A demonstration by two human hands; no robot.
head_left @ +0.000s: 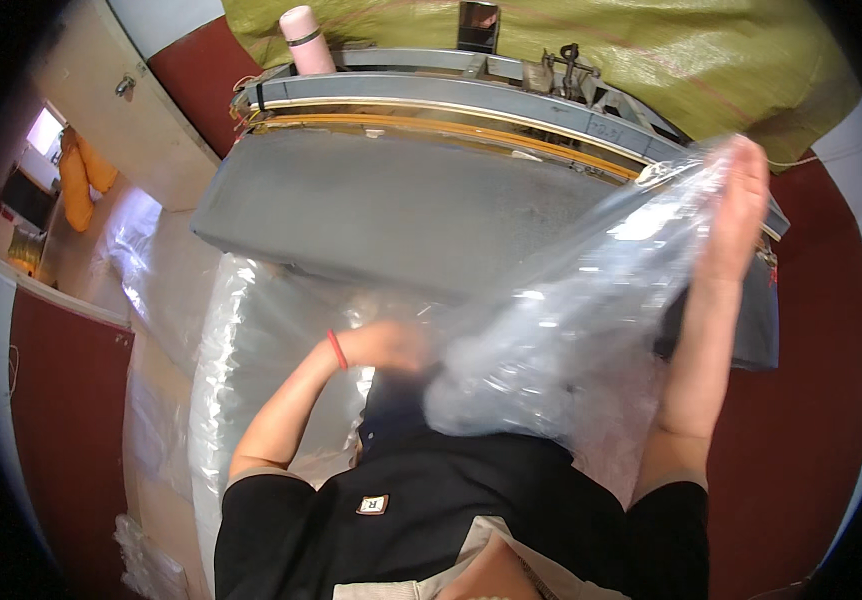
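"Over the grey worktop's front edge, how's the clear film?"
"Partway spread, I judge: my right hand seemingly pinches its raised end; lower folds look bunched. Left hand blurred; I can't tell its grip."

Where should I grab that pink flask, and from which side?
Probably the upper body of the pink flask, around its dark band, with the left hand coming from the near side: it is a roughly upright cylinder, its top rising clear of the grey rail, the green sheet behind.
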